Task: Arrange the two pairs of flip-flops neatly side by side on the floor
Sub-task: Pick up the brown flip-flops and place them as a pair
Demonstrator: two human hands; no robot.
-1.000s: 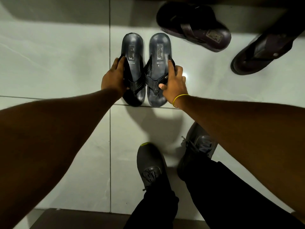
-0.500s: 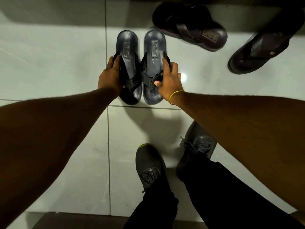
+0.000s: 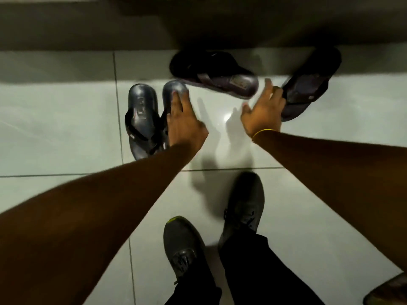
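A dark blue pair of flip-flops stands side by side on the pale tiles: the left one (image 3: 142, 111) is in full view, and the right one (image 3: 175, 88) is mostly hidden under my left hand (image 3: 184, 124). That hand hovers flat with fingers stretched and holds nothing. Two brown flip-flops lie apart: one (image 3: 222, 75) crosswise behind the blue pair, the other (image 3: 308, 84) slanted at the far right. My right hand (image 3: 262, 113), with a yellow band at the wrist, is spread open, its fingertips at the slanted brown flip-flop's near edge. The frame is blurred by motion.
A dark wall base or step (image 3: 198, 25) runs across the far side, shading the brown flip-flops. My two grey sneakers (image 3: 242, 208) stand on the tiles close below the hands. A brown object (image 3: 389, 291) shows at the bottom right corner.
Both hands have let go of the blue pair. My right hand has swung right to the slanted brown flip-flop, my left hand has shifted right over the blue pair, and the view has tilted.
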